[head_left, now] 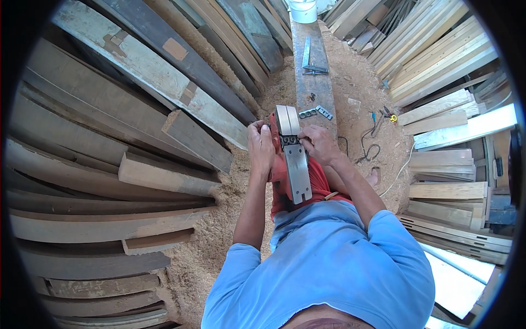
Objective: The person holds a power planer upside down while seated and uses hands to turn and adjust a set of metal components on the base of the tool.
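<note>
A red electric planer [298,171] lies across my lap with its flat metal sole facing up. Between its two sole plates, the dark cutter drum [289,141] shows in the gap. My left hand [261,145] is closed against the planer's left side, steadying the red body. My right hand [321,145] has its fingertips bent together at the right end of the drum; whatever they pinch is too small to make out. Just beyond the planer, two metal pieces with holes [316,113] rest on a narrow wooden bench [315,55].
Farther up the bench are a metal square [308,57] and a white bucket [303,11]. Stacked boards [109,137] crowd the left, and more timber [438,55] lines the right. Yellow-handled pliers [391,117] and a black cord [368,151] lie on the sawdust-covered floor.
</note>
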Motion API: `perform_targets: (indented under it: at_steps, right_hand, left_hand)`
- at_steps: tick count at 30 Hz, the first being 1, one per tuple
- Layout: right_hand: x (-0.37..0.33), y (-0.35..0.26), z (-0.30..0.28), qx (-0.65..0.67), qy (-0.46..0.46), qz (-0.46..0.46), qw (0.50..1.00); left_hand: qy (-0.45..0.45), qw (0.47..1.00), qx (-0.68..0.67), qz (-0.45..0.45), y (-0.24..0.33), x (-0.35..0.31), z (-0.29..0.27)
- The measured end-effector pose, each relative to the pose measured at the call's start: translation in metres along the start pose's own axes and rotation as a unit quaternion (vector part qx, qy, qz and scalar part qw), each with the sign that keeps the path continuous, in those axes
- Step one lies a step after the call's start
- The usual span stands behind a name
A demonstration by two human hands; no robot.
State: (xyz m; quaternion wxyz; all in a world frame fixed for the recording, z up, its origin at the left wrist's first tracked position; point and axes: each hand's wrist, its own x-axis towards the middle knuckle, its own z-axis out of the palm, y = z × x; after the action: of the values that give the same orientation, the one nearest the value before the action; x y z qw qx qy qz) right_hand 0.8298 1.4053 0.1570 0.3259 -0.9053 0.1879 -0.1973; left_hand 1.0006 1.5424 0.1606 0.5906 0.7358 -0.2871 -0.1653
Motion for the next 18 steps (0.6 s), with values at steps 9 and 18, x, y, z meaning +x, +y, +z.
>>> perform_targets:
  at_steps: [9, 18]
  right_hand:
    - [0.000, 0.000, 0.002, -0.015, 0.019, -0.001, 1.000]
    - [-0.002, -0.009, -0.003, 0.003, 0.024, -0.003, 1.000]
  left_hand:
    - [0.002, 1.000, 0.011, 0.004, 0.006, -0.002, 0.000]
    - [0.000, 1.000, 0.020, 0.010, 0.014, -0.004, -0.003]
